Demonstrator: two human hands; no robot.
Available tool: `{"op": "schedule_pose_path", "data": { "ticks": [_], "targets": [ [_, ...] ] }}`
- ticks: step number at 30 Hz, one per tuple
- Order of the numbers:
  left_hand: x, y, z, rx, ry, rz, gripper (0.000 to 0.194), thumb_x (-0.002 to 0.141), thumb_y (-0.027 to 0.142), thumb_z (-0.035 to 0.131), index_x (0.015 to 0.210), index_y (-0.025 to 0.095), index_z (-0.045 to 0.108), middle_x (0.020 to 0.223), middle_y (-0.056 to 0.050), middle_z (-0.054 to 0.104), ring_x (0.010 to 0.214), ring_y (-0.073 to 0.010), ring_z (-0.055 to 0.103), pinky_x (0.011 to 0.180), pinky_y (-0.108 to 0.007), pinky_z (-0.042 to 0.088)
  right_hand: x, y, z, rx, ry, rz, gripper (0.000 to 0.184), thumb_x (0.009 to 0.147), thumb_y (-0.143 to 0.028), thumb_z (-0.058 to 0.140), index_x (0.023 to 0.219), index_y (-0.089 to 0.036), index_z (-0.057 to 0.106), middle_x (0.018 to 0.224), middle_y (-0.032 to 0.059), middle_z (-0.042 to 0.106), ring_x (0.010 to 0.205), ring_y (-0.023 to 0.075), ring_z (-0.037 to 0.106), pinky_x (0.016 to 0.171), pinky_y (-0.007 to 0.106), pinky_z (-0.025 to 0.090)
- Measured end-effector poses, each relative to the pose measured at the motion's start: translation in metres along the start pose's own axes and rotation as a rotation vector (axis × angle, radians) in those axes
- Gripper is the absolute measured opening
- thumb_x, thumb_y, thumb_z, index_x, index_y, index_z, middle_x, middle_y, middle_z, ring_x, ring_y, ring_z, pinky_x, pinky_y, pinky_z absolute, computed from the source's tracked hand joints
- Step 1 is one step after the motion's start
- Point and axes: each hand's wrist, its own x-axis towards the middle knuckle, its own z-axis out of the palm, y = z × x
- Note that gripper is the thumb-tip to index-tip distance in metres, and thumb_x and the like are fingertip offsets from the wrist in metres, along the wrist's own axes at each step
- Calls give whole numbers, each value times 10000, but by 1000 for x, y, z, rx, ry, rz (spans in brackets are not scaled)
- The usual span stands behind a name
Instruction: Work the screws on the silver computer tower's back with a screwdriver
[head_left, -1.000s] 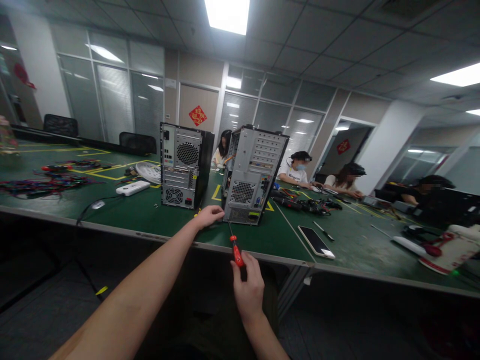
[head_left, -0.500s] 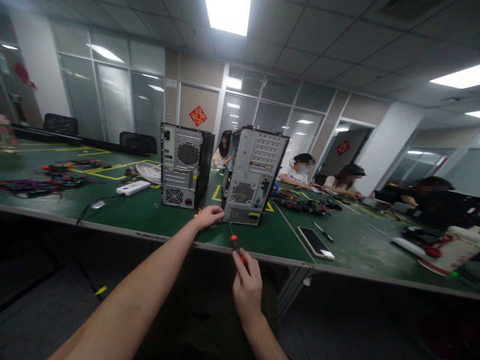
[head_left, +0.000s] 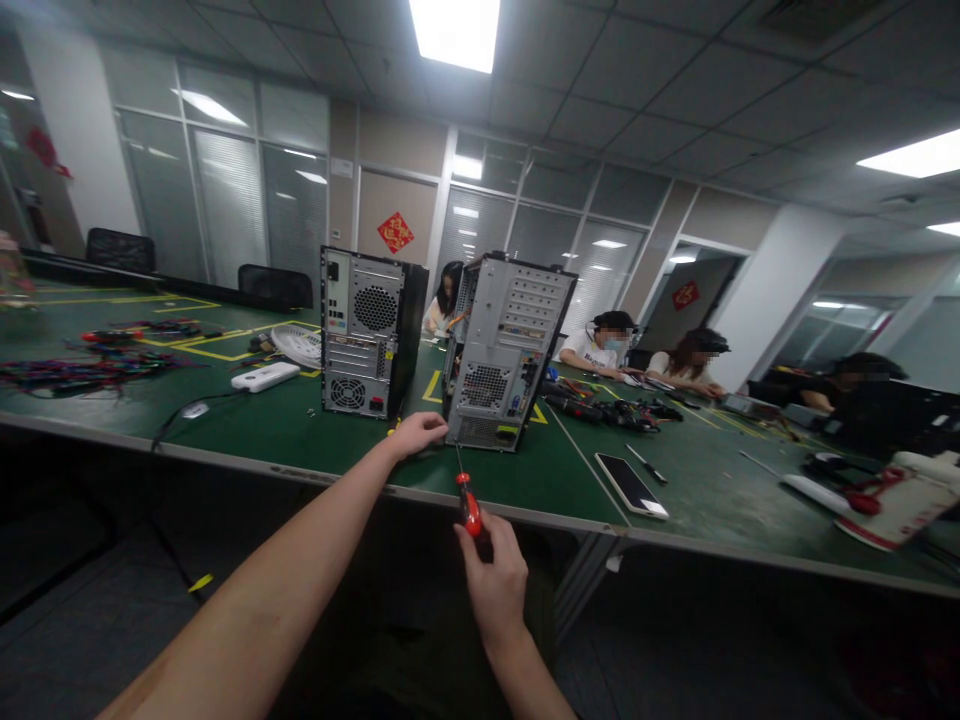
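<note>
Two computer cases stand upright with their backs toward me: one on the left [head_left: 360, 345] and a larger grey one [head_left: 487, 340] on the right. My right hand [head_left: 495, 565] is closed round the end of a screwdriver [head_left: 468, 505] with a red and black handle. Its thin shaft points away from me to the lower left corner of the grey case; the tip is too small to make out. Beside that same corner, my left hand [head_left: 420, 434] has its fingers drawn together, and what they pinch, if anything, is hidden.
On the green table [head_left: 555, 485], a phone [head_left: 631, 486] and a pen-like tool [head_left: 646, 464] lie right. Behind them is a cable heap [head_left: 622, 410]. Left are a white power strip [head_left: 265, 376] and coloured wires [head_left: 82, 370]. Several people sit across the table.
My right fingers have shifted back along the screwdriver handle, showing more of its red part. The handle has turned slightly. My left hand and both cases are unmoved.
</note>
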Motion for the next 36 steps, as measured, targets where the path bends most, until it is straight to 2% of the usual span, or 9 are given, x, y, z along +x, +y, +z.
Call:
{"op": "schedule_pose_path", "data": {
  "ticks": [5, 11, 16, 21, 27, 32, 36],
  "targets": [
    [1, -2, 1, 6, 10, 17, 341, 781, 498, 700, 841, 162, 690, 756, -34, 696, 683, -167, 634, 730, -302, 491, -2, 4, 2, -40, 15, -37, 378, 1013, -139, 578, 1372, -231, 658, 1228, 132, 677, 1110, 215, 697, 944, 362, 621],
    [1, -2, 1, 17, 10, 28, 310, 799, 468, 682, 850, 163, 699, 752, -32, 697, 688, -166, 640, 737, -302, 495, -3, 8, 1, -131, -33, -138, 594, 992, -16, 446, 1497, -308, 559, 1343, 129, 650, 1226, 249, 643, 1014, 470, 593],
    [0, 0, 0, 27, 12, 17, 325, 795, 479, 680, 865, 163, 702, 772, -32, 705, 697, -167, 645, 749, -304, 495, -3, 5, 3, -113, 2, -88, 499, 1011, -93, 511, 1485, -242, 565, 1327, 150, 655, 1215, 250, 664, 999, 429, 607],
    [0, 0, 1, 32, 6, 13, 352, 786, 509, 683, 861, 165, 693, 746, -32, 693, 695, -175, 638, 733, -307, 488, 0, 0, 2, -56, 65, -20, 308, 1010, -188, 592, 1311, -193, 657, 1162, 130, 705, 1069, 230, 719, 911, 372, 631],
    [0, -1, 0, 29, 11, 17, 361, 789, 515, 696, 868, 162, 702, 735, -32, 692, 701, -179, 645, 732, -312, 500, 3, -2, -2, -34, 19, -30, 157, 994, -240, 659, 1132, -177, 699, 1038, 100, 731, 960, 205, 737, 855, 327, 633],
    [-1, 1, 0, 32, 12, 16, 349, 796, 501, 697, 870, 160, 708, 769, -40, 709, 711, -178, 650, 739, -311, 506, 0, 1, 1, -57, 59, -59, 227, 1002, -202, 636, 1214, -188, 714, 1129, 122, 721, 1016, 207, 740, 869, 325, 644],
    [-2, 5, 1, 14, 15, 13, 341, 782, 497, 707, 847, 162, 694, 732, -26, 687, 690, -175, 640, 741, -312, 500, -4, 7, 2, -78, 25, -134, 435, 1003, -73, 540, 1374, -262, 667, 1312, 129, 671, 1187, 219, 690, 986, 387, 624]
  ]
}}
